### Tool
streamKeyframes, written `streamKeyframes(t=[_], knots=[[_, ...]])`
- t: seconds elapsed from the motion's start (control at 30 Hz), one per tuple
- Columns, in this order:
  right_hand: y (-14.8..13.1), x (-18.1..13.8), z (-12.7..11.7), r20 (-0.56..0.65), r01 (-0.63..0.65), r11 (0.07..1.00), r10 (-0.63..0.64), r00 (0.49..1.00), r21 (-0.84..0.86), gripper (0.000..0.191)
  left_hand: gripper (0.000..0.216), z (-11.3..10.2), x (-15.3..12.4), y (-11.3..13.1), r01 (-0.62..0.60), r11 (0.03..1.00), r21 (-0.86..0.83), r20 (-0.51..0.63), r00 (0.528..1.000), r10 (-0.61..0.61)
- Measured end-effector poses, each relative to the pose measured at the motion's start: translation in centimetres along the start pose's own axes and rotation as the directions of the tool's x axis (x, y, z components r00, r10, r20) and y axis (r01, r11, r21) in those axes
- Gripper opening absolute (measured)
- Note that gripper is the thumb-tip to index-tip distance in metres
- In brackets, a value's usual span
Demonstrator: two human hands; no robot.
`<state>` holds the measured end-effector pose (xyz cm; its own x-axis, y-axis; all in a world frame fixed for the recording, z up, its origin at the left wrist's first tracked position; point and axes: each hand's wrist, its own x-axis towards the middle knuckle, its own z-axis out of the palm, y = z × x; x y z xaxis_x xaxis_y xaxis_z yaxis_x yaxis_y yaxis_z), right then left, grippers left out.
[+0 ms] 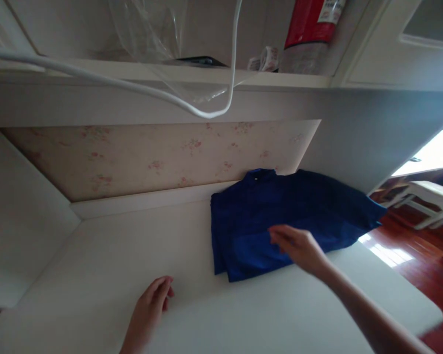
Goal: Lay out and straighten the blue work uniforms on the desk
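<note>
A blue shirt (280, 216) lies partly folded on the white desk top (96, 275), its collar toward the back wall and one side hanging past the desk's right edge. My right hand (299, 248) hovers over the shirt's near edge, blurred, fingers apart, holding nothing. Palm down on the bare desk, left of the shirt, rests my left hand (149, 307) with its fingers loosely together, empty and about a hand's width from the shirt's corner.
A floral panel (151, 157) backs the desk. Above, a shelf (170, 73) carries a clear plastic bag (151, 29) and a red cylinder (312, 24); a white cable (206, 113) droops before it. Red wooden floor (409, 255) and white furniture (428, 196) lie right.
</note>
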<state>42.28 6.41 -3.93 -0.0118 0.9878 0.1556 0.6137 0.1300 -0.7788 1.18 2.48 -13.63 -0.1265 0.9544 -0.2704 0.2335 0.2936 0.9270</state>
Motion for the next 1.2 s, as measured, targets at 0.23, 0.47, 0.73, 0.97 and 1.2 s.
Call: streamKeyframes(t=[0.23,0.47,0.73,0.97,1.2], knots=[[-0.9,-9.7,16.9,0.215,0.013,0.997,-0.029,0.976,0.079,0.031,0.061,-2.3,-2.7,-4.9,-0.025,0.996,0.083,-0.182,0.983,0.040],[-1.1,-9.5,19.5,0.300,0.046,0.998,-0.029,0.954,-0.049,0.033,0.051,-1.2,-3.2,-3.3,-0.155,0.963,0.221,-0.081,0.981,0.177],[-0.6,-9.4,19.7,0.316,0.019,0.997,0.006,0.949,-0.076,0.034,0.047,-1.1,-3.3,-3.0,-0.157,0.962,0.224,-0.068,0.982,0.176],[-1.0,-9.4,19.6,0.315,0.016,0.995,0.014,0.949,-0.094,0.034,0.047,-1.1,-3.4,-3.0,-0.160,0.959,0.233,-0.050,0.983,0.176],[-0.9,-9.4,19.7,0.304,0.025,0.994,0.009,0.953,-0.106,0.034,0.047,-1.0,-3.4,-3.2,-0.166,0.953,0.255,-0.039,0.982,0.182]])
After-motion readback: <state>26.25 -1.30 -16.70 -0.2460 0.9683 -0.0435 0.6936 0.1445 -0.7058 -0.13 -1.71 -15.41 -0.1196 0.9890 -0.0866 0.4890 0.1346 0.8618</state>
